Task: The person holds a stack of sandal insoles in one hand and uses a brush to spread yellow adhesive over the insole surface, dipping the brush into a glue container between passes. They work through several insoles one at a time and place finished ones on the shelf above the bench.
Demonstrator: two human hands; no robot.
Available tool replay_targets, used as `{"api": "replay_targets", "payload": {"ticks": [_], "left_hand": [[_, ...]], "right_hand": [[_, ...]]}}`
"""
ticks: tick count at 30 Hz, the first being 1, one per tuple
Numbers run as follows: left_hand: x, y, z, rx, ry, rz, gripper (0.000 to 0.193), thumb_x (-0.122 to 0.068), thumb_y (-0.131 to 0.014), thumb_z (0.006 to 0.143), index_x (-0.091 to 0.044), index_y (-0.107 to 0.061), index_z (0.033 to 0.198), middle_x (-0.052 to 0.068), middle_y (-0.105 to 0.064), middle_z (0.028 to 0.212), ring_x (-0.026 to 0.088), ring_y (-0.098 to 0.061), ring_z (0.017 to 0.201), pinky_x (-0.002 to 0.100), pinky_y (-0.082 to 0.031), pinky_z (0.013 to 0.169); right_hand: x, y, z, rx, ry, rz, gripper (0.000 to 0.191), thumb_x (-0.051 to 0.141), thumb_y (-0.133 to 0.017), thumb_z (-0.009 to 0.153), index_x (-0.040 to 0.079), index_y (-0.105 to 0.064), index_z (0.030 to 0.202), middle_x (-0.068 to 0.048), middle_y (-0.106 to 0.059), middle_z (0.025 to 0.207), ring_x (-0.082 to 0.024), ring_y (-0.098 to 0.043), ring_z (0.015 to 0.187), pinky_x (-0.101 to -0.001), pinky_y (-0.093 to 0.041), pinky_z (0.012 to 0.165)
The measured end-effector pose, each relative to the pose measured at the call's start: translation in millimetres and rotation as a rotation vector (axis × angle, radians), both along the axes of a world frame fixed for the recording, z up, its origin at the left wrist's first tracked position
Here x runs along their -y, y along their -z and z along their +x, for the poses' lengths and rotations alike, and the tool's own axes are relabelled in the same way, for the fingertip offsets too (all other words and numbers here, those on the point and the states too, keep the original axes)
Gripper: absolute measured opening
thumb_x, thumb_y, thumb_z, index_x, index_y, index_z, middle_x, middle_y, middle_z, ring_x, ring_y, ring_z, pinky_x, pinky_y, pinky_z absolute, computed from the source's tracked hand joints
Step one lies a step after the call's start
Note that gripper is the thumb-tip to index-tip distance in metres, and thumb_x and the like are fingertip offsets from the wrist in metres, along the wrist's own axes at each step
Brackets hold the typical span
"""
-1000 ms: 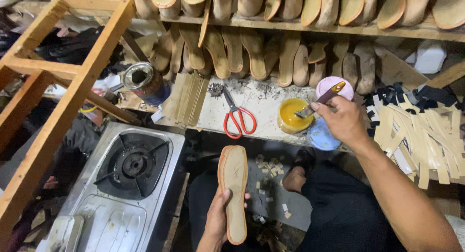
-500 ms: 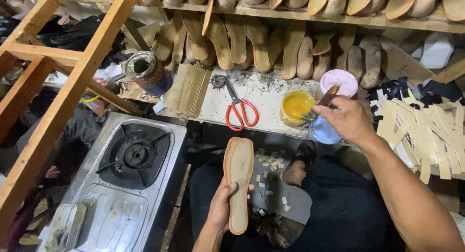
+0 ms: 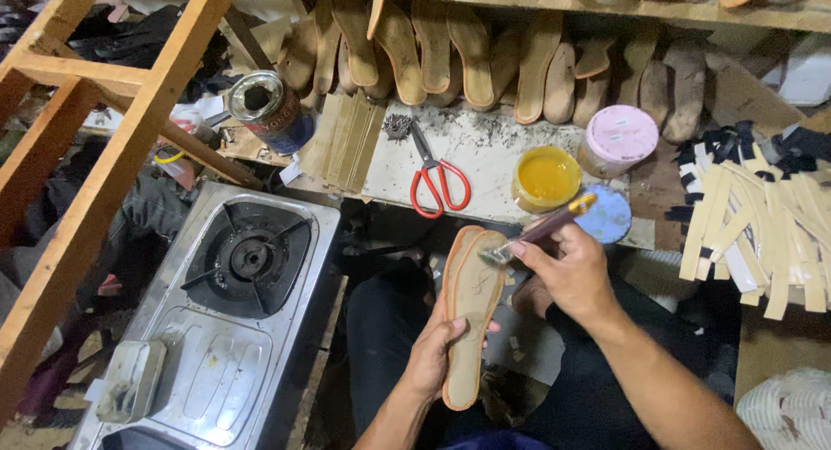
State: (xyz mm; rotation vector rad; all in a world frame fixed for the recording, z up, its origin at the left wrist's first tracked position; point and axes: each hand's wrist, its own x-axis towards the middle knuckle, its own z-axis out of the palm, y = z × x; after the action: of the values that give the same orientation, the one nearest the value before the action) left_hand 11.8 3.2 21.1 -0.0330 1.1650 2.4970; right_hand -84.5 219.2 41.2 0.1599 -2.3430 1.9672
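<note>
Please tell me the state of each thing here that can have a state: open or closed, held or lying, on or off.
Insole: held by the left hand, top end tilted up.
Brush: held in the right hand, bristle end on the insole's top.
Yellow glue pot: open.
Pink-lidded jar: closed.
Red scissors: lying on the bench, blades shut.
Gas stove: no flame visible.
Metal can: open, lying tilted.

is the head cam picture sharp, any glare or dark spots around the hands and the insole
Head view: mostly sharp; the insole in the left hand is crisp, and the brush in the right hand is only slightly soft. Glare shows on the stove and the tin can. The lap below the hands is dark. Straight lines bow slightly at the edges.
</note>
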Motion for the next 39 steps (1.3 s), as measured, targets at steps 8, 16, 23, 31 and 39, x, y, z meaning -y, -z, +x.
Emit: {"api": "replay_targets", "payload": {"ticks": [8,16,23,31,39], "left_hand": [[-1.3,-3.3,0.5,-0.048,0.036,0.042,0.078,-0.018,-0.05,0.091,-0.004,-0.024,0.164,0.018,-0.056,0.14,0.022,-0.066,0.104,0.031,-0.055,0.085],[-4.1,31.9,-9.4,0.154,-0.028,0.3,0.071,-0.05,-0.043,0.109,0.005,-0.039,0.154,0.018,-0.064,0.122,0.023,-0.067,0.098,0.034,-0.058,0.08],[9.2,46.1,-21.0,0.097,-0.106,0.409,0.059,-0.036,-0.05,0.101,-0.012,-0.042,0.155,0.019,-0.068,0.118,0.022,-0.067,0.089,0.036,-0.057,0.081],[26.3,45.8,-26.7,0.095,-0.125,0.507,0.061,-0.034,-0.053,0.101,-0.009,-0.039,0.154,0.025,-0.068,0.121,0.027,-0.068,0.091,0.037,-0.058,0.078],[42.4,32.1,-14.8,0.056,-0.151,0.335,0.067,-0.028,-0.052,0.096,-0.009,-0.034,0.157,0.025,-0.065,0.128,0.027,-0.07,0.1,0.037,-0.059,0.088]], "right_hand": [[19.3,-21.2,16.7,-0.199,0.102,0.206,0.018,0.015,-0.077,0.092,0.002,-0.071,0.103,-0.007,-0.076,0.093,-0.012,-0.072,0.087,-0.0285,-0.057,0.079],[23.1,2.0,36.1,0.188,-0.275,0.095,0.018,0.015,-0.077,0.086,0.004,-0.074,0.1,-0.006,-0.078,0.088,-0.014,-0.073,0.081,-0.0295,-0.06,0.073],[38.8,9.4,67.7,-0.216,-0.459,0.306,0.018,0.019,-0.082,0.082,0.008,-0.075,0.094,-0.006,-0.076,0.089,-0.023,-0.073,0.088,-0.0365,-0.056,0.077],[23.1,-4.9,72.2,-0.293,-0.734,0.348,0.017,0.016,-0.084,0.076,0.011,-0.077,0.091,-0.001,-0.075,0.083,-0.021,-0.07,0.077,-0.0373,-0.054,0.073],[-37.3,-24.9,-1.5,-0.08,0.132,0.535,0.02,0.017,-0.078,0.094,0.001,-0.076,0.105,-0.01,-0.077,0.093,-0.015,-0.07,0.08,-0.0325,-0.054,0.074]]}}
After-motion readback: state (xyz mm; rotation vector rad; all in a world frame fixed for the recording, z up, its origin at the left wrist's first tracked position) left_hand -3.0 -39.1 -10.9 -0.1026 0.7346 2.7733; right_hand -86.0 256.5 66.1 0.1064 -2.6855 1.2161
